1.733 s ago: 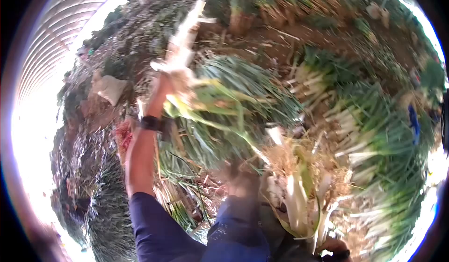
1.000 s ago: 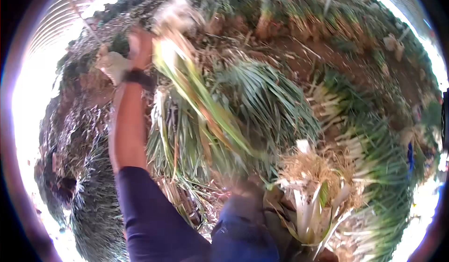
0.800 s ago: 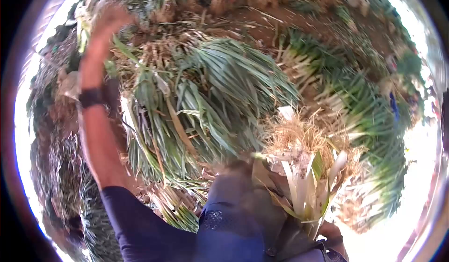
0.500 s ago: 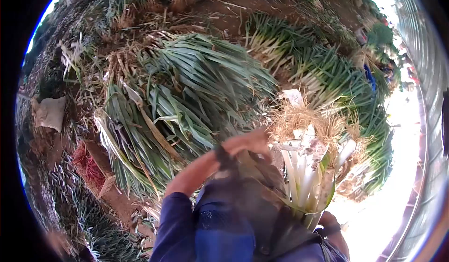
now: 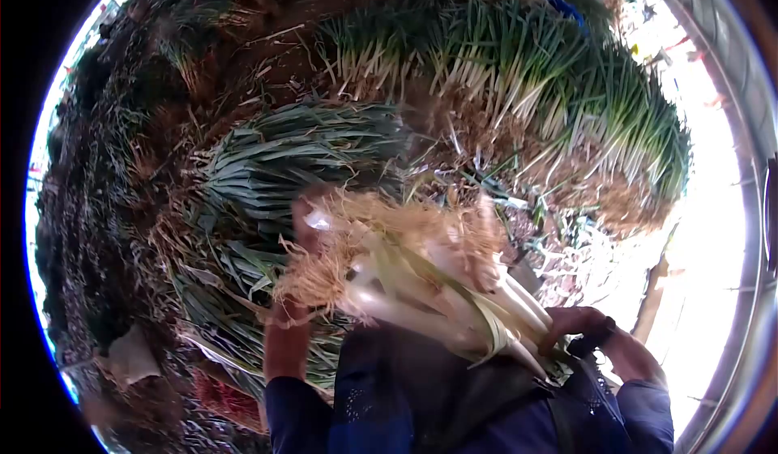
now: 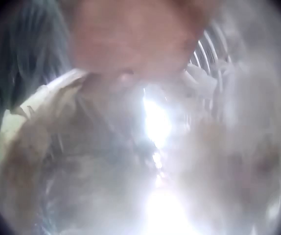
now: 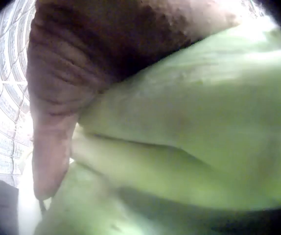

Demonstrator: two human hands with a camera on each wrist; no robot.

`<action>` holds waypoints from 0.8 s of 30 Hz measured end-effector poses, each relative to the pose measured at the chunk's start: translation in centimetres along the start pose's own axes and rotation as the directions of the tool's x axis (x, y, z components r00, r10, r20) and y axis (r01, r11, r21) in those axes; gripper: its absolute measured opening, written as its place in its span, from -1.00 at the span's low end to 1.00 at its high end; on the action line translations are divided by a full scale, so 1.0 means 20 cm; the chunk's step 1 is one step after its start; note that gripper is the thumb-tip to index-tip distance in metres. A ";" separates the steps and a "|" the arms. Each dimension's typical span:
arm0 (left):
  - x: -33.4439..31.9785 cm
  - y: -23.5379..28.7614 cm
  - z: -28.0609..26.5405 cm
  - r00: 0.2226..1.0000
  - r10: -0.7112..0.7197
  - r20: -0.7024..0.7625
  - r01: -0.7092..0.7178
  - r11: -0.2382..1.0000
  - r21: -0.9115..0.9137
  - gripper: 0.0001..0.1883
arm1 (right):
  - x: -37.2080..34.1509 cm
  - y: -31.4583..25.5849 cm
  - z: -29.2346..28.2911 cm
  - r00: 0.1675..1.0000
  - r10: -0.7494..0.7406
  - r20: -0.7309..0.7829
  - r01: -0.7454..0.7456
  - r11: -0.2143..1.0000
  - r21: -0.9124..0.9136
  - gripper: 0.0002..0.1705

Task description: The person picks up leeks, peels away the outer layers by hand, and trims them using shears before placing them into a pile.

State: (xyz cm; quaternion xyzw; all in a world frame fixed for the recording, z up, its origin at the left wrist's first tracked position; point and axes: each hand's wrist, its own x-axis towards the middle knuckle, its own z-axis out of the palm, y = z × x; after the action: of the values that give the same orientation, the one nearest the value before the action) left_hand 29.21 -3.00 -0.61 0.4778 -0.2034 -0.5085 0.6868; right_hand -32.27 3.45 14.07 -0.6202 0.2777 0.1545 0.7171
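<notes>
A bundle of leeks (image 5: 405,310) with thick white stalks and shaggy tan roots lies tilted across my lap in the head view, root ends toward the left. My right hand (image 5: 571,322) grips the stalks at their lower right end. In the right wrist view, the thumb and palm of that right hand (image 7: 77,73) wrap against pale green leek stalks (image 7: 179,112). My left hand (image 5: 306,223) is up at the root end, partly hidden behind the roots. The left wrist view is badly blurred, and I cannot tell whether the left fingers grip anything.
A heap of leafy leeks (image 5: 275,162) lies on the ground ahead to the left. A long row of leeks (image 5: 486,57) curves along the back and right. Red strands (image 5: 227,397) and a pale sack (image 5: 132,357) lie at the lower left. Trimmed scraps (image 5: 579,264) litter the right side.
My left hand swung a leek out to the far left, let it go there, and came back to the bundle. The bundle has tipped from upright toward the left, and the head view has turned right.
</notes>
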 end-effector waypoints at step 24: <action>-0.85 0.57 1.12 0.144 -0.133 0.981 -0.967 0.192 0.168 -0.45 | 0.08 -0.21 -0.01 0.938 0.344 -0.041 -0.310 0.886 0.344 -0.38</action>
State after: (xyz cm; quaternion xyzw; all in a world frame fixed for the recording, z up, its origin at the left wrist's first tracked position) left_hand 11.00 2.33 23.00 0.2692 -0.9212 -0.1767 0.2185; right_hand -28.67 2.36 16.58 -0.4416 0.4361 0.1929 0.7600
